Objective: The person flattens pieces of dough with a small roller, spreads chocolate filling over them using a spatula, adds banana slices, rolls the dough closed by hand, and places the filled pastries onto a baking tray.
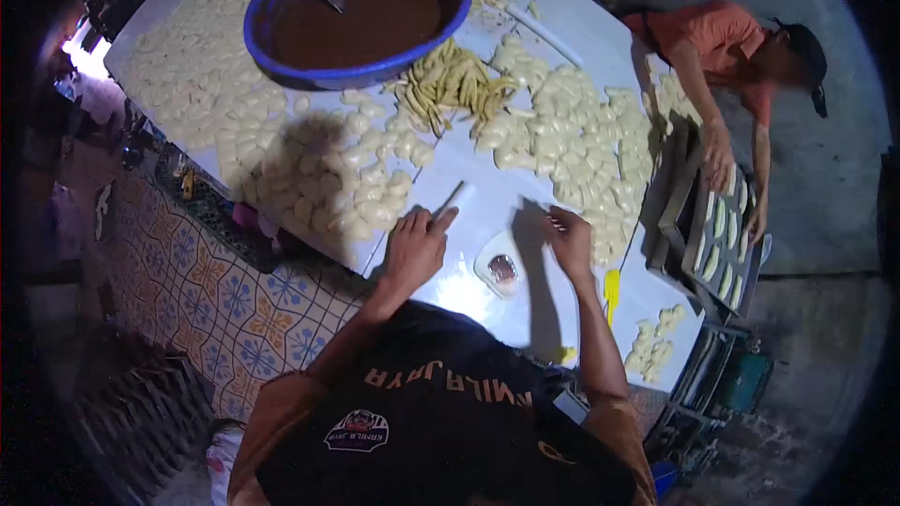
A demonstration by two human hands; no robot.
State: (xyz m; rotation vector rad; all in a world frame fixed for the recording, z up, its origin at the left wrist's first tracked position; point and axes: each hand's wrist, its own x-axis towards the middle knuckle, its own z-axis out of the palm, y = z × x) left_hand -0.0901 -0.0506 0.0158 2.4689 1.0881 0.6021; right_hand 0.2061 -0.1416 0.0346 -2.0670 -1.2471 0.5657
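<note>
My left hand (419, 245) is closed on a short white rod (458, 198), like a small rolling pin, at the front of the white work surface (469, 161). My right hand (570, 239) is closed on a small, thin light object I cannot make out, right of the rod. Between my hands lies a flattened pale dough piece (487, 267) with a brown filling (502, 270) on it. Many pale dough pieces (572, 131) cover the surface on both sides, and a yellow tool (611, 298) lies beside my right forearm.
A blue basin (267, 56) of brown paste with a spatula stands at the back, beside a yellowish pile of strips (448, 84). A white pipe (544, 33) lies behind. At the right a person (712, 37) reaches to stacked metal trays (694, 272) holding long dough pieces.
</note>
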